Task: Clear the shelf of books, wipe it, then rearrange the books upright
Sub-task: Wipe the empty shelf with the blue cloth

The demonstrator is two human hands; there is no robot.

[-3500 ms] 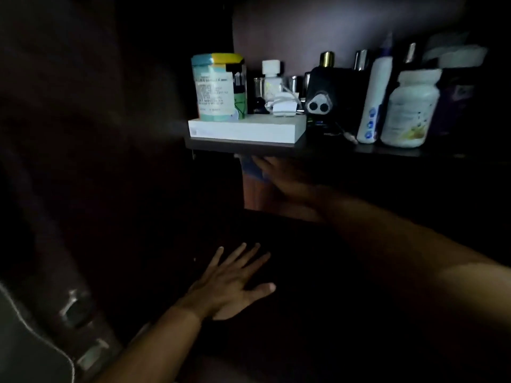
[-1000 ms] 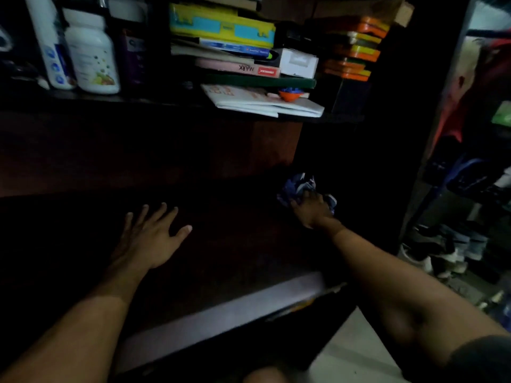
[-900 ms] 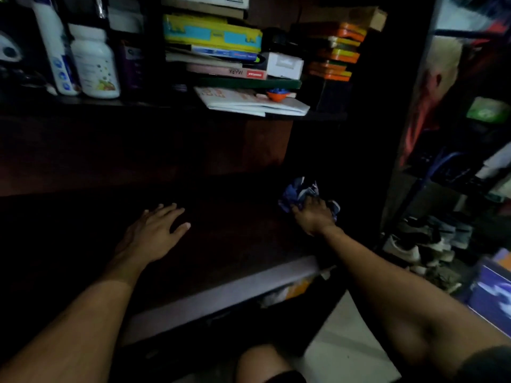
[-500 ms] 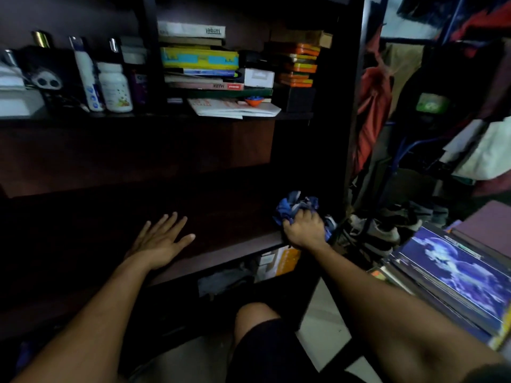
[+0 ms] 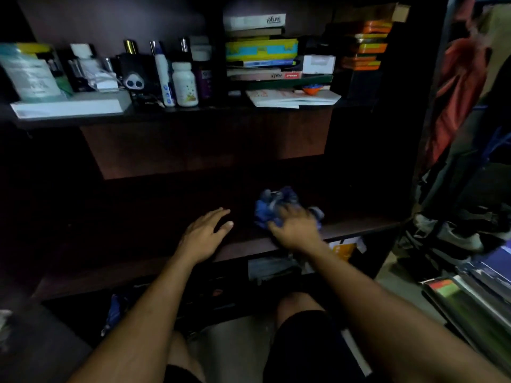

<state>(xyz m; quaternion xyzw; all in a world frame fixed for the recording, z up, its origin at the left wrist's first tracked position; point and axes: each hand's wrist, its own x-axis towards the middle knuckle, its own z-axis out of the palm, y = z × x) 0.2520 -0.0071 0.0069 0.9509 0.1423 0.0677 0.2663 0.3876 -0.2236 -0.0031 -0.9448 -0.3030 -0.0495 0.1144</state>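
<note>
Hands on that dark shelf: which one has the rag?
The right hand. It presses the crumpled blue rag onto the shelf, near the front edge. The left hand rests flat on the bare wood beside it, holding nothing.

The scene is very dim; the shelf (image 5: 359, 230) surface is nearly black, its detail lost in shadow; weak light falls from above and the right, catching the stacked books (image 5: 261, 49) and bottles (image 5: 184, 84) on the upper shelf; both forearms are faintly lit; the right hand (image 5: 297, 230) and cloth (image 5: 272, 207) are smeared by blur; the straight lines bow towards the edges; the corners are soft and dark.
</note>
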